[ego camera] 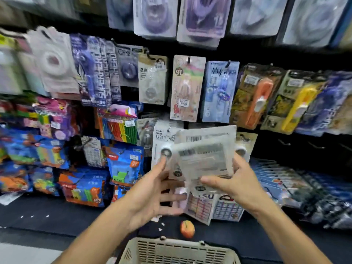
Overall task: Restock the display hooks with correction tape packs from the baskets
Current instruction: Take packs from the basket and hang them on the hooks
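Beyond both hands stands a dark pegboard display wall (285, 149) hung with carded stationery packs. Below the wrists sits a beige slatted plastic basket (177, 250). Between the hands is a small stack of white card-backed correction tape packs (203, 157), backs and barcodes toward the viewer. The right hand (234, 183) grips the stack's right edge, thumb in front. The left hand (152, 189) is spread, fingertips touching the left edge. Judged step: squaring the packs before hanging. Next move calls for aligning the hang holes with a bare hook. Legible: "SUPERHERO" up-left; a hanging card above the hands shows "16" upside down.
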The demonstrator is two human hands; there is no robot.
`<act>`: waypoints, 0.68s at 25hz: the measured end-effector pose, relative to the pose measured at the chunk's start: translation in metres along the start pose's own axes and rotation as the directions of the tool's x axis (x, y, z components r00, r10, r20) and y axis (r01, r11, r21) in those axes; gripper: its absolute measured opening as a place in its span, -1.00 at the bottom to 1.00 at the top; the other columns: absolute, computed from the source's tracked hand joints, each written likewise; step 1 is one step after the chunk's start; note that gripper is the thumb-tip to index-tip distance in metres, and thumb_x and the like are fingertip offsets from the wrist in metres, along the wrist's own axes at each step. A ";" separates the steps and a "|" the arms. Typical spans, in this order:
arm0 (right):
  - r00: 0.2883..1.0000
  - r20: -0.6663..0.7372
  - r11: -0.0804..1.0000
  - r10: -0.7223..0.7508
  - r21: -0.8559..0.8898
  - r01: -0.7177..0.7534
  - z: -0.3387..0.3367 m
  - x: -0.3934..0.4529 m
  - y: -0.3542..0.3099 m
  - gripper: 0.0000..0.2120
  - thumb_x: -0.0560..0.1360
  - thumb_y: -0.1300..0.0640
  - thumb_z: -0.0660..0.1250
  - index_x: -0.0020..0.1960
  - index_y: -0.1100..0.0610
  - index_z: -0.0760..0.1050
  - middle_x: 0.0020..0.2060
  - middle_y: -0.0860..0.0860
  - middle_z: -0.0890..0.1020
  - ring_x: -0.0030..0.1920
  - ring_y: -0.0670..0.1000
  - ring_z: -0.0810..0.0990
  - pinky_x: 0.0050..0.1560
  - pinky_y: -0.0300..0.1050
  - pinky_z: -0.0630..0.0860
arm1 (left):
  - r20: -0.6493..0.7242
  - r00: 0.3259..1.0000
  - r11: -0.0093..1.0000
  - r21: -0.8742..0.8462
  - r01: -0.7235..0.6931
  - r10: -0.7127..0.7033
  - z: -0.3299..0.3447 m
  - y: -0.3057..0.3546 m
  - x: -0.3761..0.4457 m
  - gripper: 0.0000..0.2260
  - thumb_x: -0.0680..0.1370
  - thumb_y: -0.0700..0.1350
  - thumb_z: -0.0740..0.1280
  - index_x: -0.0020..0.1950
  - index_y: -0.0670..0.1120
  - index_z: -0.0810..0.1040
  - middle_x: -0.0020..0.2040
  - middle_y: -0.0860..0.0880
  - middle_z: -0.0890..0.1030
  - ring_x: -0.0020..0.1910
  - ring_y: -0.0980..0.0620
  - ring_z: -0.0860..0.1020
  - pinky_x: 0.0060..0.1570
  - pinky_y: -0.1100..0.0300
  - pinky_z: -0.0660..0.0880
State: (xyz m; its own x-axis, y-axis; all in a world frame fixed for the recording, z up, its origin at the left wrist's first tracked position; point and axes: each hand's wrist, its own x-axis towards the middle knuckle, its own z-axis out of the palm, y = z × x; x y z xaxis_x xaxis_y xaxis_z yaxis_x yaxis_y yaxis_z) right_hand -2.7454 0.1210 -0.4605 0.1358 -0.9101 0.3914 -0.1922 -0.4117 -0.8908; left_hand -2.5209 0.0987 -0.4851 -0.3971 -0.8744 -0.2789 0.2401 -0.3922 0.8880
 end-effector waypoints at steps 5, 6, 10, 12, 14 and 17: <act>0.862 0.152 0.614 -0.483 -0.644 0.457 0.009 -0.008 0.033 -0.46 0.33 0.25 0.47 0.25 -0.04 0.43 0.20 -0.08 0.43 0.16 -0.01 0.52 0.00 -0.10 0.51 | 0.184 0.981 0.961 -0.252 0.109 -0.063 0.001 -0.015 0.006 -0.39 0.34 0.23 0.50 0.26 -0.12 0.67 0.29 -0.28 0.62 0.24 -0.32 0.61 0.18 -0.21 0.58; 0.846 0.166 0.578 -0.507 -0.662 0.477 0.006 -0.007 0.035 -0.47 0.35 0.22 0.50 0.25 -0.03 0.42 0.21 -0.06 0.42 0.19 0.03 0.51 0.08 -0.05 0.48 | 0.241 0.969 0.953 -0.278 0.119 -0.051 0.001 -0.013 0.007 -0.34 0.32 0.24 0.55 0.30 -0.12 0.65 0.33 -0.27 0.59 0.32 -0.31 0.55 0.33 -0.24 0.47; 0.843 0.241 0.476 -0.480 -0.736 0.481 0.003 -0.007 0.038 -0.49 0.42 0.13 0.54 0.28 -0.04 0.41 0.26 -0.03 0.51 0.47 0.07 0.36 0.44 0.07 0.27 | 0.299 0.954 0.941 -0.320 0.114 -0.014 0.011 -0.013 0.016 -0.32 0.05 -0.09 0.74 0.13 -0.22 0.72 0.16 -0.31 0.68 0.05 -0.29 0.70 0.00 -0.16 0.66; 0.875 0.258 0.448 -0.410 -0.779 0.439 0.001 -0.007 0.039 -0.46 0.45 0.13 0.50 0.34 -0.09 0.38 0.36 -0.07 0.50 0.54 0.08 0.26 0.53 0.11 0.14 | 0.315 0.949 0.934 -0.340 0.106 0.008 0.017 -0.013 0.016 -0.37 0.04 -0.21 0.71 0.10 -0.24 0.72 0.12 -0.31 0.69 -0.03 -0.25 0.72 -0.10 -0.11 0.67; 0.900 0.204 0.424 -0.384 -0.828 0.368 -0.003 -0.009 0.039 -0.48 0.53 0.18 0.31 0.43 -0.11 0.32 0.47 -0.10 0.41 0.57 0.06 0.16 0.57 0.08 0.02 | 0.261 0.964 0.955 -0.294 0.026 0.054 0.018 -0.015 0.017 -0.40 0.04 -0.19 0.69 0.07 -0.19 0.74 0.12 -0.29 0.70 -0.03 -0.22 0.72 -0.12 -0.10 0.67; 0.953 -0.199 0.762 -0.227 -0.646 0.046 -0.012 -0.016 0.031 -0.48 0.58 0.34 0.22 0.38 -0.16 0.41 0.39 -0.19 0.46 0.46 -0.18 0.32 0.47 -0.23 0.25 | 0.077 0.983 0.972 -0.182 -0.148 0.165 0.015 -0.015 0.018 -0.51 0.09 -0.12 0.61 0.02 -0.09 0.76 0.09 -0.25 0.72 -0.06 -0.22 0.72 -0.10 -0.12 0.67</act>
State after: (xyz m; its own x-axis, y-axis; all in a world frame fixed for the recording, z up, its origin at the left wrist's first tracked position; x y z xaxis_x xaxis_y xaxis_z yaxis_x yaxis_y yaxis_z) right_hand -2.7655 0.1217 -0.4919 -0.0207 -0.7830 0.6217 -0.7684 -0.3854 -0.5109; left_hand -2.5452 0.0936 -0.4980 -0.4191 -0.9024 -0.1000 0.4538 -0.3036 0.8378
